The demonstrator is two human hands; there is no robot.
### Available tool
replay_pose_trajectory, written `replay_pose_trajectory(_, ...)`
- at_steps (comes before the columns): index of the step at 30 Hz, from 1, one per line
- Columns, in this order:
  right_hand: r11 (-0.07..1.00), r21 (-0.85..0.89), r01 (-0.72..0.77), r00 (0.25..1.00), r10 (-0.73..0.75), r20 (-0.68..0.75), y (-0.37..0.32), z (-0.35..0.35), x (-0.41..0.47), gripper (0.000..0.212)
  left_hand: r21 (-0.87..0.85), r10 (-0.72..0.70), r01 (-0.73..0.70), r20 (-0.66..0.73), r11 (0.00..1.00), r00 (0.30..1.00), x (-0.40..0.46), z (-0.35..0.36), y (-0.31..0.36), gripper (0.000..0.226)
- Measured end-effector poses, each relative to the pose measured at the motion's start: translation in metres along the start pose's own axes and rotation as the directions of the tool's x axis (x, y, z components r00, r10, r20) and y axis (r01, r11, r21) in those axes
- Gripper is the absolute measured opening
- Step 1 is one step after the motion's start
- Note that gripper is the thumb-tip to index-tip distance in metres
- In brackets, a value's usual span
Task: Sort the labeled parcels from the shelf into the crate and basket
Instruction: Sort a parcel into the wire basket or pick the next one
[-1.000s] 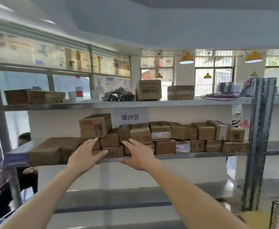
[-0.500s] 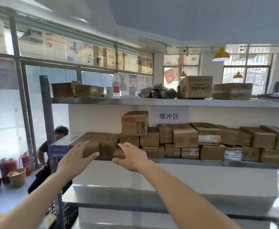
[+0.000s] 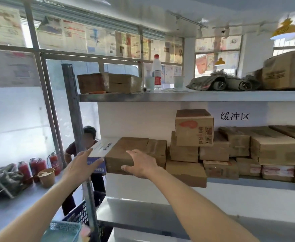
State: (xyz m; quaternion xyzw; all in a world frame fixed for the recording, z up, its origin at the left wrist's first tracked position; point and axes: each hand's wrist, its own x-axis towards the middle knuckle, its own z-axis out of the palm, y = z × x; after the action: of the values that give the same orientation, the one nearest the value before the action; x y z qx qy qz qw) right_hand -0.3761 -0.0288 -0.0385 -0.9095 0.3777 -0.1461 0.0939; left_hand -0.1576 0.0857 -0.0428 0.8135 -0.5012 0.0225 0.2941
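Observation:
Several brown cardboard parcels are stacked on the middle shelf [image 3: 247, 183] of a metal rack. At its left end lie a white and blue box [image 3: 100, 151] and a flat brown parcel [image 3: 125, 152]. My left hand [image 3: 79, 165] reaches up with its fingers spread, fingertips at the front of the white and blue box. The fingers of my right hand [image 3: 139, 163] lie straight on the flat brown parcel's front corner. A dark blue crate [image 3: 78, 213] and a light teal basket [image 3: 63, 231] sit low at the bottom left.
The rack's steel post [image 3: 77, 137] stands just left of my hands. The top shelf [image 3: 178, 96] carries boxes, a bottle, cups and rolled cloth. A seated person [image 3: 89, 147] is behind the rack. Fire extinguishers [image 3: 36, 166] and a paper bowl [image 3: 46, 174] stand at the left.
My view has swung left and closer to the rack. Both hands have travelled to the shelf's left end; the right now touches the flat brown parcel, the left reaches the white and blue box.

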Motion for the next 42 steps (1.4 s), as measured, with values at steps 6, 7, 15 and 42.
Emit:
replay_pose_trajectory(6, 0.998, -0.044, 0.040, 0.997, -0.037, 0.065, -0.031, 0.046, 0.067, 0.083, -0.038, -0.096, 0.098, 0.037, 0.994, 0.995, 0.043, 0.012, -0.055, 0.078)
replay_pose_trajectory(7, 0.998, -0.051, 0.039, 0.997, -0.036, 0.065, -0.037, 0.052, 0.077, 0.083, -0.042, -0.096, 0.098, 0.047, 0.994, 0.994, 0.050, 0.014, -0.063, 0.077)
replay_pose_trajectory(15, 0.985, -0.168, 0.049, 0.999, -0.048, 0.010, -0.072, 0.102, 0.130, 0.080, -0.145, -0.057, 0.078, 0.138, 0.986, 0.989, 0.109, 0.041, -0.127, 0.068)
replay_pose_trajectory(42, 0.986, -0.147, 0.076, 0.974, -0.105, -0.200, -0.095, 0.167, 0.135, 0.060, -0.697, -0.218, 0.580, 0.543, 0.422, 0.811, 0.136, 0.102, -0.181, 0.066)
